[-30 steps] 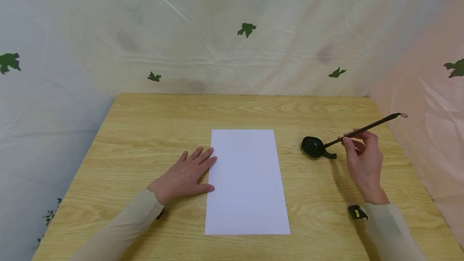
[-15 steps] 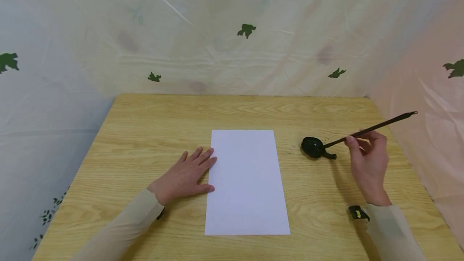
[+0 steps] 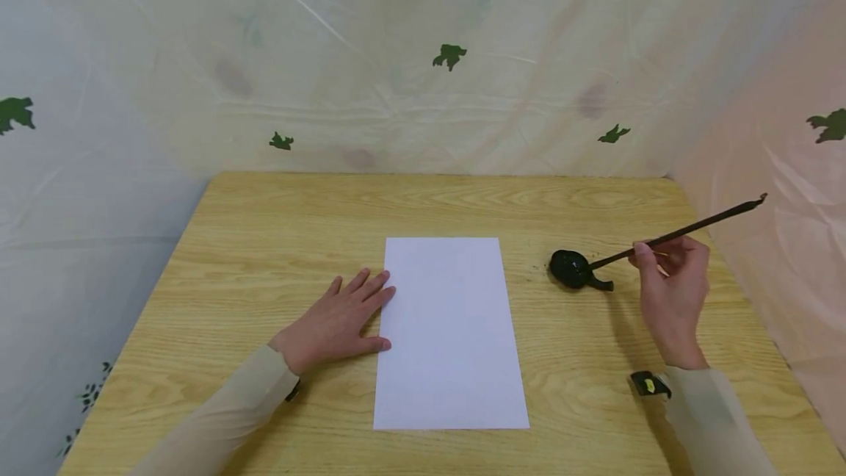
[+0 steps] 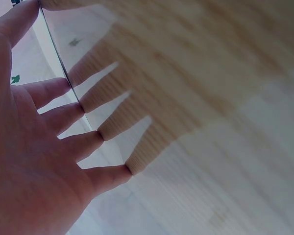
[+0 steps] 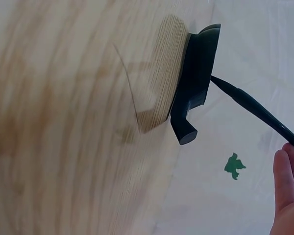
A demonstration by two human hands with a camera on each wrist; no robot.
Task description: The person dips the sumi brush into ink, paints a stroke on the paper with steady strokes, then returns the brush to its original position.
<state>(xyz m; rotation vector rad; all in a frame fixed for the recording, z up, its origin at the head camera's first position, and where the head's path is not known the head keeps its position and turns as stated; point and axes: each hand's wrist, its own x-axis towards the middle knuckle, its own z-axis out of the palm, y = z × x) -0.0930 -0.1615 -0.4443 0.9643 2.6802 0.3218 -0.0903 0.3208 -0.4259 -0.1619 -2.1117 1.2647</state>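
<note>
Right hand (image 3: 674,296) is pinching the slim, dark, wooden-looking brush (image 3: 707,222) low on its handle, right of the white paper rectangle (image 3: 452,336). I'm expecting light, stiff, soft-tipped; handle's the hold. Left hand (image 3: 333,325) is resting spread across paper's left edge.

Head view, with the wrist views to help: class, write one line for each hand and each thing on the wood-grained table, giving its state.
White rectangular paper sheet: flat, no marks visible.
Rounded black dish with stubby handle: uncovered, glossy inside, fill level unclear.
Thin dark brush: tilted, tip hidden at the dish.
Left hand: fingers spread, some on the paper's left edge.
Right hand: pinching the brush.
</note>
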